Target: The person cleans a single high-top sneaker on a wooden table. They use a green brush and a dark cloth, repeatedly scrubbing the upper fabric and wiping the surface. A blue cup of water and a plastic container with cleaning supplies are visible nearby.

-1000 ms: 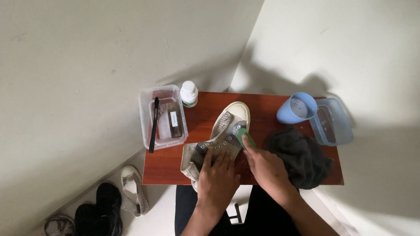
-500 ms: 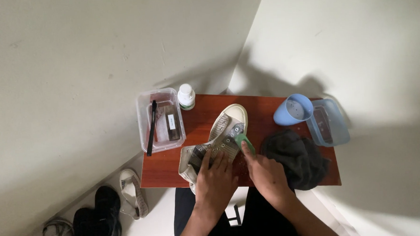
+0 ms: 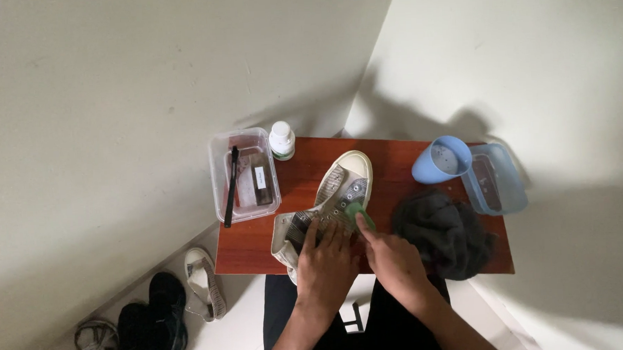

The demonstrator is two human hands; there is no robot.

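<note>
A pale high-top sneaker [image 3: 341,189] lies on its side on a small reddish wooden table [image 3: 311,161], toe pointing away from me. My left hand [image 3: 323,260] presses flat on the sneaker's ankle part and holds it down. My right hand [image 3: 392,259] grips a small green brush [image 3: 359,214] and holds it against the side of the shoe by the laces.
A clear plastic box [image 3: 244,174] with a black brush in it and a white bottle [image 3: 281,140] stand at the table's left. A dark grey cloth [image 3: 446,232], a blue cup [image 3: 440,159] and a blue tub [image 3: 497,179] are at the right. Several shoes [image 3: 165,309] lie on the floor, lower left.
My right hand with the green brush has shifted slightly along the sneaker's side. My left hand stays pressed on the shoe.
</note>
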